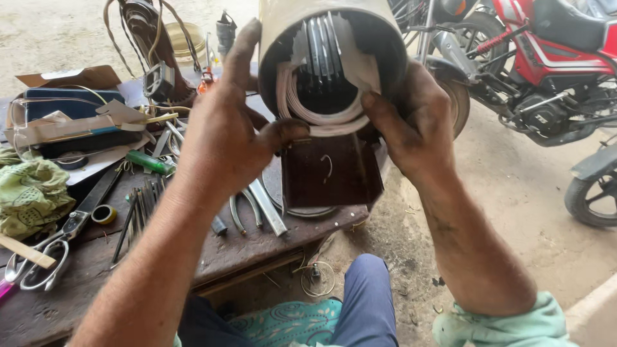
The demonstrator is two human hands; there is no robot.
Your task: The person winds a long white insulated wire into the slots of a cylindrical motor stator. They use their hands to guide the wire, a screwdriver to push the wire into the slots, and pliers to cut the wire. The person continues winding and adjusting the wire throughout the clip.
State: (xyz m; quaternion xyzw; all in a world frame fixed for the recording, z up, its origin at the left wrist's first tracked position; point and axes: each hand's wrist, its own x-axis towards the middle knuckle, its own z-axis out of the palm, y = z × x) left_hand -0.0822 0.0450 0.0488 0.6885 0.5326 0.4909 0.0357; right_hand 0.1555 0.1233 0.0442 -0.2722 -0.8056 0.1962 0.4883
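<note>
Motor shell (334,38) is held above the bench (257,241), open end toward the camera, clamped between left hand (225,138) and right hand (414,125).

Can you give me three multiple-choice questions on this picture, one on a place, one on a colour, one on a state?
1. Where do the scissors lie?
A. on the table's near left part
B. on the ground
C. under the motorbike

2. What colour is the motorbike?
A. blue
B. red
C. yellow

3. How is the cylindrical housing held?
A. lying on the table
B. by one hand
C. between both hands

1 A: they rest beside the tape roll.
2 B: its panels are red.
3 C: left hand and right hand grip its sides.
</note>
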